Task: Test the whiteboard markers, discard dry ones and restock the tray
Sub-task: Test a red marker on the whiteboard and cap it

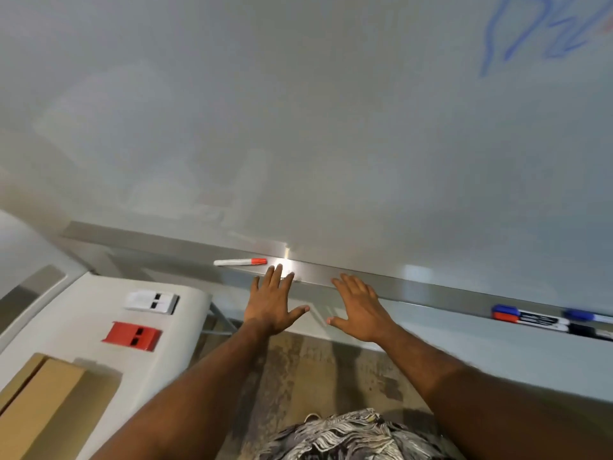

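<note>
A metal marker tray (414,285) runs along the bottom of the whiteboard (298,127). A white marker with a red cap (240,261) lies on the tray, just left of my left hand (273,302). Both hands are stretched out flat over the tray's front edge, fingers straight and spread, holding nothing. My right hand (360,308) is beside the left, a short gap between the thumbs. Several capped markers (537,320), blue, red and black, lie together at the tray's right end.
Blue scribbles (544,31) mark the board's upper right. On the white table (185,327) at left sit a white eraser (152,302), a red eraser (132,336) and a cardboard box (43,403). Worn floor shows below my arms.
</note>
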`<state>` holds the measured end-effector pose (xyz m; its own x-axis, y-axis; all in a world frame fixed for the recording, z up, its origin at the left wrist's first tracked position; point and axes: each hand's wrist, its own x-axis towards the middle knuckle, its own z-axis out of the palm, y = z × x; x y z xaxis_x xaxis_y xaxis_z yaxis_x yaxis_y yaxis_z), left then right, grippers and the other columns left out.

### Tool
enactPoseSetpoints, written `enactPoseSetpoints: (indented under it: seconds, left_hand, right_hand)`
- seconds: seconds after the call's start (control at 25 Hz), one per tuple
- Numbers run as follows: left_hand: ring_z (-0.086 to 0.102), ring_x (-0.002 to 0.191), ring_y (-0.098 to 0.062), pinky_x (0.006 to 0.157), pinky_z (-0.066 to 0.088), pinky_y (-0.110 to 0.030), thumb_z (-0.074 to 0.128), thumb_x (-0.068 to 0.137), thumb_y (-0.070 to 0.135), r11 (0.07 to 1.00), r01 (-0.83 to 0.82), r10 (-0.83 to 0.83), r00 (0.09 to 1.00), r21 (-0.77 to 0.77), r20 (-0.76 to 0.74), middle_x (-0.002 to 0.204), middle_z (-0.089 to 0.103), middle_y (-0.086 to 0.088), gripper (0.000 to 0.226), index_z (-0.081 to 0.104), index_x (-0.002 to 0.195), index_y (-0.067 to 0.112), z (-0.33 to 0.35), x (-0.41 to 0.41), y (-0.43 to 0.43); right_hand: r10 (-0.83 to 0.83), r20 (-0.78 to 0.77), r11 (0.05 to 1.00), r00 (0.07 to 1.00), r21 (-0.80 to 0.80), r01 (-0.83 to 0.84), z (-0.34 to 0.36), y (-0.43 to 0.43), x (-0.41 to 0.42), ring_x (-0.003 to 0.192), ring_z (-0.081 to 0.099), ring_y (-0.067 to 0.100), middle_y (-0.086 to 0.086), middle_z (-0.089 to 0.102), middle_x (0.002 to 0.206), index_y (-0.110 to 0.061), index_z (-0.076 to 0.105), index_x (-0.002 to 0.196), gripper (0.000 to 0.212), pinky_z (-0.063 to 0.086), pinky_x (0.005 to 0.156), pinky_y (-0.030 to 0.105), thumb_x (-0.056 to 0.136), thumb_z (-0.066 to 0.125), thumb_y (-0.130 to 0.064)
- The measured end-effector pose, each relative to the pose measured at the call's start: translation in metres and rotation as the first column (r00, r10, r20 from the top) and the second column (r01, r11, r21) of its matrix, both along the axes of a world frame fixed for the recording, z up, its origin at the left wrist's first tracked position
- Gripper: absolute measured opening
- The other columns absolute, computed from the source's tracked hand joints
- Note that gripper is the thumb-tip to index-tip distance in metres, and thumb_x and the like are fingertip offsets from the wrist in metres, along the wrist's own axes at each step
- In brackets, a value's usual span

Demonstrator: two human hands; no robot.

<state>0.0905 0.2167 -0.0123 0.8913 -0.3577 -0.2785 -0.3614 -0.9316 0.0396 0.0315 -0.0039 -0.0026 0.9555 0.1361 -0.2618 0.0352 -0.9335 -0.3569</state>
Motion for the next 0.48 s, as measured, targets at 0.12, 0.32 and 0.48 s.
enactPoseSetpoints:
  seconds: [0.12,0.32,0.48]
  left_hand:
    - [0.003,0.152,-0.026,0.122,0.007,-0.052,0.028,0.088,0.077,0.998,-0.056,0.056,0.998,0.001,-0.020,0.165,0.006,-0.006,0.089,0.013,0.156,0.022,-0.002,0.017,0.035]
    - [0.026,0.144,-0.024,0.117,0.023,-0.045,0.041,0.101,0.043,0.988,-0.104,0.111,0.992,-0.114,0.056,0.155,0.032,-0.007,0.052,0.035,0.146,0.017,0.000,0.050,0.068]
    - [0.050,0.124,-0.026,0.104,0.037,-0.041,0.050,0.098,0.021,0.984,-0.093,0.114,0.983,-0.149,0.143,0.133,0.056,-0.005,0.030,0.057,0.127,0.016,0.005,0.085,0.066]
  right_hand:
    - [0.041,0.010,0.999,0.999,0.012,-0.041,-0.002,0.026,0.014,0.152,0.006,0.025,0.004,0.008,0.165,-0.024,0.013,0.156,0.085,0.008,0.122,0.042,0.091,0.061,-0.047]
    - [0.056,-0.013,0.998,0.998,0.027,-0.056,-0.009,0.046,0.026,0.152,0.008,0.024,0.002,0.011,0.165,-0.025,0.015,0.156,0.080,0.009,0.122,0.040,0.092,0.061,-0.044]
    - [0.042,-0.006,0.998,0.999,0.037,-0.042,-0.012,0.045,0.033,0.150,0.015,0.023,0.000,0.020,0.162,-0.025,0.022,0.154,0.073,0.012,0.121,0.037,0.094,0.060,-0.043]
